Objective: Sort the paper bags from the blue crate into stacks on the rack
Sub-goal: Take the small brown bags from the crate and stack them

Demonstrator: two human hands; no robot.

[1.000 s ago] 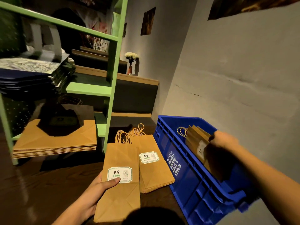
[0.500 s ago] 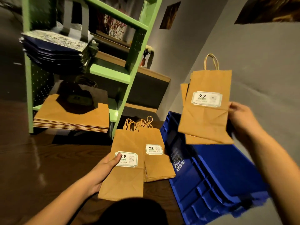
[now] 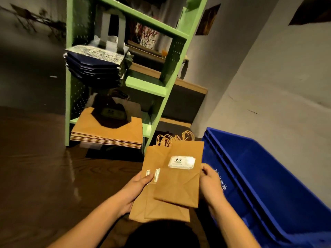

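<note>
A small brown paper bag point(image 3: 180, 183) with a white label and twine handles lies on top of two similar bags. My right hand point(image 3: 210, 183) grips its right edge. My left hand point(image 3: 138, 187) holds the left side of the lower small bags point(image 3: 154, 208), thumb on a label. The blue crate point(image 3: 250, 172) stands to the right on the floor. The green rack point(image 3: 152, 86) is ahead. Its bottom shelf holds a stack of large brown bags point(image 3: 107, 135). The middle shelf carries a stack of dark blue patterned bags point(image 3: 96, 67).
A dark wooden floor point(image 3: 44, 167) spreads to the left. A grey wall point(image 3: 268, 77) runs behind the crate. A low wooden ledge point(image 3: 189, 86) sits behind the rack. The crate's inside is hidden from this angle.
My right hand has carried the labelled bag from above the crate down to the left, onto the small bags. The two separate piles on the floor are now together by my left hand.
</note>
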